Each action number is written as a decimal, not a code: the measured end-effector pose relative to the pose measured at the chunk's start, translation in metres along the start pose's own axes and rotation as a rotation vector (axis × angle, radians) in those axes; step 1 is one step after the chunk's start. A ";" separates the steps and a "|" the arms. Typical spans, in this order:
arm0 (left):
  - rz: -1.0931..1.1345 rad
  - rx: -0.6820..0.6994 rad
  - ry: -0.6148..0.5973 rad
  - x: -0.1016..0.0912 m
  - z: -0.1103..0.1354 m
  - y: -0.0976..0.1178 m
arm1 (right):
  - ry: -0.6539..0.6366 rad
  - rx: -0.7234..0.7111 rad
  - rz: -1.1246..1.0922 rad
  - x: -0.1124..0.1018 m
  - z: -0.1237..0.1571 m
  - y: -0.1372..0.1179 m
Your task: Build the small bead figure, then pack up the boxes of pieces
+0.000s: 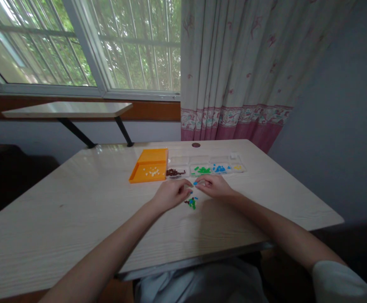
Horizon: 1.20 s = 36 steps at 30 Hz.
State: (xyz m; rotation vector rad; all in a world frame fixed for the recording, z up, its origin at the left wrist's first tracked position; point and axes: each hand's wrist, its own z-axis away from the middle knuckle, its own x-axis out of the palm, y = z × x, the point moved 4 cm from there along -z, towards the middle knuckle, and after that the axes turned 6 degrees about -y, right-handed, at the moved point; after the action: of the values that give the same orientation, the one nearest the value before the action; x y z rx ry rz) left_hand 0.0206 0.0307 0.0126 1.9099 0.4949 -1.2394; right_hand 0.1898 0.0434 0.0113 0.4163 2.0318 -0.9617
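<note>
Both hands are close together above the table, in front of the trays. My right hand (214, 186) pinches a small blue brick (195, 183) between thumb and fingertips. My left hand (171, 194) is curled, its index finger reaching toward the right hand's fingertips. At the left thumb tip is another small blue brick (191, 192), which looks held there. Just below the hands lies a small cluster of green, blue and brown bricks (191, 203) on the tabletop; whether they are joined is too small to tell.
An open orange case (153, 156) with small white pieces (152, 171) stands behind my left hand. Beside it, a clear compartment tray (199, 160) holds brown pieces (174, 172), green pieces (201, 170), blue pieces (220, 168) and yellow pieces (238, 167). A raised shelf (70, 109) is at back left.
</note>
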 end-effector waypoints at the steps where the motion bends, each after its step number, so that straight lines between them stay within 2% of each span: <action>1: -0.006 0.011 -0.034 0.001 0.000 0.000 | 0.041 -0.001 0.021 -0.004 0.000 0.000; 4: -0.018 0.057 -0.142 0.007 0.000 -0.002 | 0.165 -0.026 0.070 -0.015 0.002 -0.002; 8: -0.045 0.053 -0.172 0.010 -0.002 -0.005 | 0.248 -0.062 0.111 -0.022 0.004 -0.003; 19: -0.062 0.020 -0.184 0.012 -0.005 -0.008 | 0.316 -0.132 0.158 -0.025 0.005 -0.007; 23: -0.051 0.023 -0.176 0.013 -0.008 -0.008 | 0.295 -0.160 0.228 -0.033 0.003 0.003; 26: -0.033 0.027 -0.166 0.012 -0.009 -0.008 | 0.273 -0.084 0.303 -0.049 0.002 0.026; 30: -0.004 0.035 -0.153 0.011 -0.009 -0.007 | 0.241 0.131 0.379 -0.073 0.004 0.065; 33: 0.003 0.025 -0.152 0.010 -0.008 -0.007 | 0.188 0.234 0.403 -0.079 0.005 0.083; 36: 0.000 0.019 -0.151 0.010 -0.008 -0.007 | 0.148 0.285 0.422 -0.078 0.006 0.091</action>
State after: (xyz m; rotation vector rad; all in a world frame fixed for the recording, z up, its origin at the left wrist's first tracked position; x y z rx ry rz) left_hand 0.0250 0.0404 0.0029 1.8147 0.4052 -1.3802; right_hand 0.2928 0.1022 0.0277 1.0508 1.8298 -0.9741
